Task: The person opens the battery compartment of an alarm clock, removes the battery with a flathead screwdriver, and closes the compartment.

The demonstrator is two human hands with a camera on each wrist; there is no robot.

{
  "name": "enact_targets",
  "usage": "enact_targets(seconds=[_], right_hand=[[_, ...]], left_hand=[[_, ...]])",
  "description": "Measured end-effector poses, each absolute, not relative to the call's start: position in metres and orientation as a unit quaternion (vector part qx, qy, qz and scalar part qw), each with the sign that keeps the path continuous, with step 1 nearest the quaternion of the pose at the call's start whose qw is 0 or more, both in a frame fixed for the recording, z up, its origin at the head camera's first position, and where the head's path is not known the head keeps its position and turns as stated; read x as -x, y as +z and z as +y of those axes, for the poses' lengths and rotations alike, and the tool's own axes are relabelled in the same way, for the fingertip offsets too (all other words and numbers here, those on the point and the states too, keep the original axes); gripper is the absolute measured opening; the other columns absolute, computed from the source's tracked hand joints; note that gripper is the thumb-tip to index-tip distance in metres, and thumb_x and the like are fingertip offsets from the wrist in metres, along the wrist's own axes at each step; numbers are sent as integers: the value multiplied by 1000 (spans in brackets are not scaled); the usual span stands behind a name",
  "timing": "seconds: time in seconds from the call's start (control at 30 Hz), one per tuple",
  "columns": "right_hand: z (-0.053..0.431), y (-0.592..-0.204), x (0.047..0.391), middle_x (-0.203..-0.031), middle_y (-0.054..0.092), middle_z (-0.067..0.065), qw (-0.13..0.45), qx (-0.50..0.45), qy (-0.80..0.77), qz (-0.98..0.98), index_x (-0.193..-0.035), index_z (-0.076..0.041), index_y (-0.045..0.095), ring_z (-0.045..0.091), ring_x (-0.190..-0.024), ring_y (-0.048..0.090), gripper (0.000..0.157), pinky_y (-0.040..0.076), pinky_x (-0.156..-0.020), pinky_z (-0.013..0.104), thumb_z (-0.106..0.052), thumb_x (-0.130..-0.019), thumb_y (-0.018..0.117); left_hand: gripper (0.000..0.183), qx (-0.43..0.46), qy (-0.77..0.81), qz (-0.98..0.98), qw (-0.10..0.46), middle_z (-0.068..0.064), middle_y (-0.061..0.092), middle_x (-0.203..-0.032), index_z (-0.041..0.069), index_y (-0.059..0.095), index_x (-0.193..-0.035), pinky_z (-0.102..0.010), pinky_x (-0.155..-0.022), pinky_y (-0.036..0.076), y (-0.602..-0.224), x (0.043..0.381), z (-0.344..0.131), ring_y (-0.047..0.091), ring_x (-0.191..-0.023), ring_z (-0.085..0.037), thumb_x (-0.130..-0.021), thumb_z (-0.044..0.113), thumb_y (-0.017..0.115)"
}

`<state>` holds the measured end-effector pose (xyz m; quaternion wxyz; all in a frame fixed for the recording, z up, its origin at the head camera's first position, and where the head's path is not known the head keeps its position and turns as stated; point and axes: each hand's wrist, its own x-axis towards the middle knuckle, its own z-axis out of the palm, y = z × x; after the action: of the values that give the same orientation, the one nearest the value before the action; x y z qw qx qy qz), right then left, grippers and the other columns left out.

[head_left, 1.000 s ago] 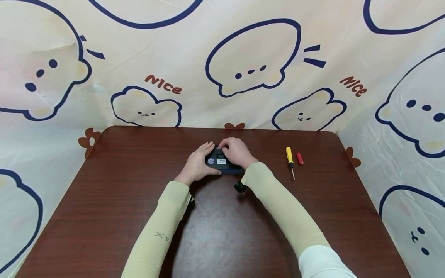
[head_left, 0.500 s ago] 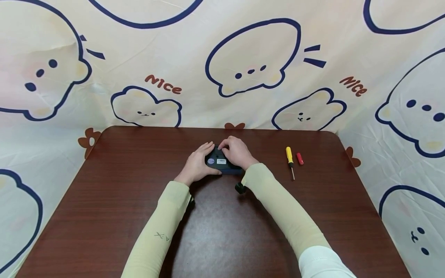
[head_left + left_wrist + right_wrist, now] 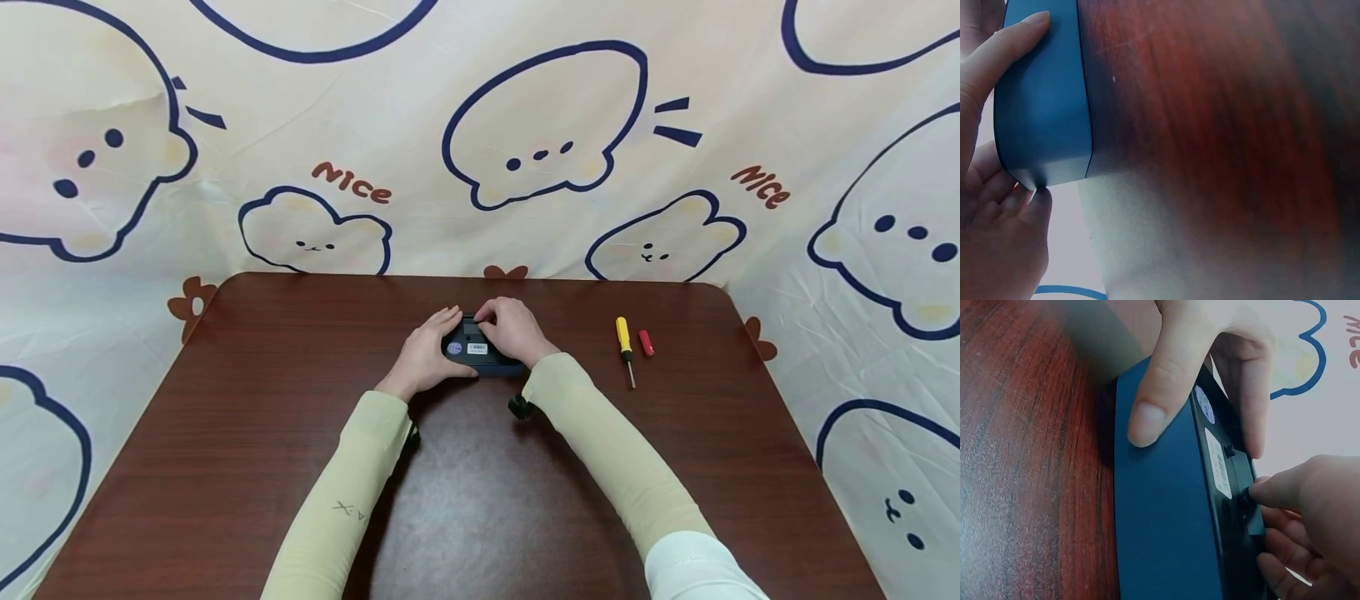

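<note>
A blue box-shaped device (image 3: 491, 369) lies on the table with its black underside up, bearing a white label (image 3: 1217, 461) and a round purple sticker (image 3: 1205, 404). My left hand (image 3: 423, 354) grips its left end, thumb on the long blue face and fingers reaching round the end to the far side. Bent over the black side, my right hand (image 3: 513, 331) pinches with thumb and fingertips at a small battery cover (image 3: 1244, 472) near the far edge. Part of that cover is hidden behind the right fingers.
To the right on the brown table (image 3: 300, 433) lie a screwdriver (image 3: 625, 337) with a yellow handle and a small red cylinder (image 3: 647, 342) that looks like a battery. A patterned cloth (image 3: 420, 125) hangs close behind the table's far edge.
The right fingertips have shifted slightly right along the far edge. A lighter rectangular patch now shows on the black side above the label. The left hand and device stay put.
</note>
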<state>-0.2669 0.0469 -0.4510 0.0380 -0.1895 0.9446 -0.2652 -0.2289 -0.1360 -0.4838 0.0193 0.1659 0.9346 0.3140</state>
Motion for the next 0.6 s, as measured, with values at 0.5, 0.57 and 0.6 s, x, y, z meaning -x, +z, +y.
enact_targets(seconds=[0.5, 0.57, 0.6], right_hand=[[52, -459, 272, -92, 58, -3, 35, 201, -293, 934, -98, -15, 71, 12, -84, 54, 11, 45, -76, 28, -18, -90, 64], [52, -459, 272, -90, 57, -3, 37, 204, -301, 931, -96, -16, 70, 12, -81, 53, 9, 45, -74, 27, -18, -90, 65], [52, -460, 272, -89, 57, -3, 38, 205, -307, 929, -95, -16, 69, 12, -80, 53, 8, 45, -73, 27, -18, -89, 65]], left_hand=[[104, -169, 311, 935, 22, 4, 28, -150, 10, 36, -145, -47, -105, 24, -483, 229, -136, 16, -138, -11, -61, 50, 83], [104, -170, 313, 934, 23, 3, 28, -150, 10, 36, -145, -48, -105, 24, -483, 229, -136, 16, -138, -12, -62, 50, 83], [104, -170, 314, 934, 23, 3, 28, -150, 10, 36, -145, -49, -105, 24, -483, 229, -136, 16, -138, -12, -62, 49, 83]])
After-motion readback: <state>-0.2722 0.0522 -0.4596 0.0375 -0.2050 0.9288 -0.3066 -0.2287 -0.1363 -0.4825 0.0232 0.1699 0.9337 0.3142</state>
